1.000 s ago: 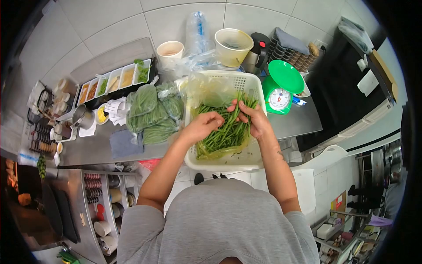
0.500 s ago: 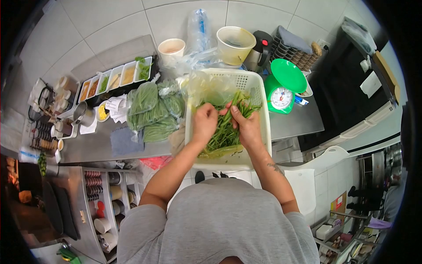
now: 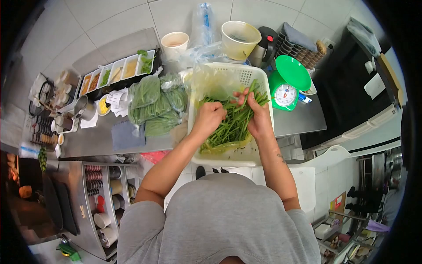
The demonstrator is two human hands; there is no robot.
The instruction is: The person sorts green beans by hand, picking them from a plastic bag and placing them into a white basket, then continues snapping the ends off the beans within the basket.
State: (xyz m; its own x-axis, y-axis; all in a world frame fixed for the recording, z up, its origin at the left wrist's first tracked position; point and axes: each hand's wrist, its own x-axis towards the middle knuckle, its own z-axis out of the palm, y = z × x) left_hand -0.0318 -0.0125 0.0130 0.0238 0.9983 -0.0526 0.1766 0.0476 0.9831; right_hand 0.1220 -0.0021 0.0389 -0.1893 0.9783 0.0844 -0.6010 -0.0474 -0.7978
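Observation:
A white plastic basket [image 3: 268, 101] rests on the steel counter's front edge, and a pile of long green beans [image 3: 228, 130] lies in it. My left hand [image 3: 209, 118] is closed around a bunch of the beans at the pile's left side. Above the pile's right side, my right hand [image 3: 255, 112] grips several bean stalks, with its fingers up at their tips. The two hands are close together, almost touching. A clear plastic bag [image 3: 206, 81] lines the basket's far left corner.
Bagged green beans [image 3: 154, 108] lie left of the basket. A green kitchen scale [image 3: 288, 83] stands to its right. Behind are two tubs [image 3: 237, 37], a kettle [image 3: 263, 39] and a condiment tray [image 3: 116, 72]. Cups fill the shelves [image 3: 99, 198] below the counter [image 3: 96, 141].
Both hands came together over the beans, then my right hand lifted toward the basket's far right side with stalks in it. My left hand has closed into a fist on a bunch.

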